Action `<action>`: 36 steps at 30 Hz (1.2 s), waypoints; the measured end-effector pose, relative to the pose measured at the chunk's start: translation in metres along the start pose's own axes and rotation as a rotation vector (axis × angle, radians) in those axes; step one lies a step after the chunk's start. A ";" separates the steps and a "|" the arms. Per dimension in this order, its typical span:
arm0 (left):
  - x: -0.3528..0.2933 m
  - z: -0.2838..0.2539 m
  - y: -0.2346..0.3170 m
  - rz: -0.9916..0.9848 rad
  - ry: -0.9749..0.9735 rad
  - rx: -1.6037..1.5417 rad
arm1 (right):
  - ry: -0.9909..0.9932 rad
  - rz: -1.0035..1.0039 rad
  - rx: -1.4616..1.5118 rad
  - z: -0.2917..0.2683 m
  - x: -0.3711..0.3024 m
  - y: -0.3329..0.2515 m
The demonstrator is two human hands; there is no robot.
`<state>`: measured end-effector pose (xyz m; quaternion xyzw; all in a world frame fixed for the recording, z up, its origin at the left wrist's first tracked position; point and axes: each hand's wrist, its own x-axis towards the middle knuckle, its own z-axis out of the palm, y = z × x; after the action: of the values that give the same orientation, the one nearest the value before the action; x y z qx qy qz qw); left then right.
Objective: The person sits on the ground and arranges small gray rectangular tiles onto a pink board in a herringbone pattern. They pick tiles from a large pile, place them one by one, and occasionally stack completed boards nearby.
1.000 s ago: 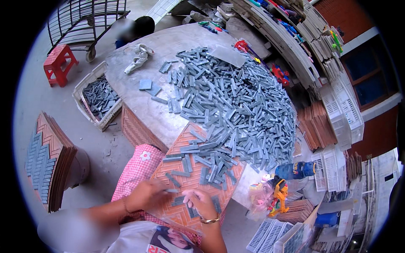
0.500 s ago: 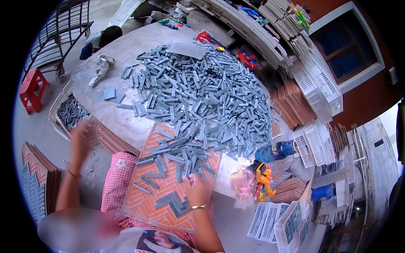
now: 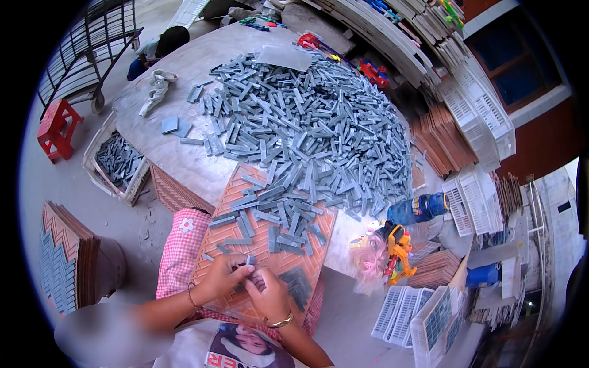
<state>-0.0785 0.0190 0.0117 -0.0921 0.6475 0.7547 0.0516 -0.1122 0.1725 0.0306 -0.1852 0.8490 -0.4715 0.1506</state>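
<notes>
Grey tile strips [image 3: 250,270] sit at the near edge of the orange mould board [image 3: 270,242] on my lap, both my hands meeting over them. My left hand [image 3: 222,277] and right hand [image 3: 267,294] are pinched on a few strips (exact count hidden by fingers). More strips lie loose on the board, and the big grey pile [image 3: 307,129] crowds its far edge on the round table [image 3: 184,162]. Crate of strips [image 3: 118,161] sits left, toy [image 3: 397,245] right.
</notes>
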 end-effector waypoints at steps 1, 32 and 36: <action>0.000 -0.004 -0.004 0.006 -0.008 0.144 | -0.019 0.000 0.013 0.001 -0.001 0.003; -0.017 -0.001 -0.027 0.463 0.050 1.054 | -0.010 -0.135 -0.206 -0.026 0.047 0.036; -0.015 0.000 -0.018 0.440 0.004 1.046 | -0.006 -0.260 -0.279 -0.016 0.064 0.029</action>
<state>-0.0599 0.0225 -0.0023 0.0817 0.9392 0.3262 -0.0693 -0.1806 0.1694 0.0086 -0.3137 0.8746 -0.3641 0.0641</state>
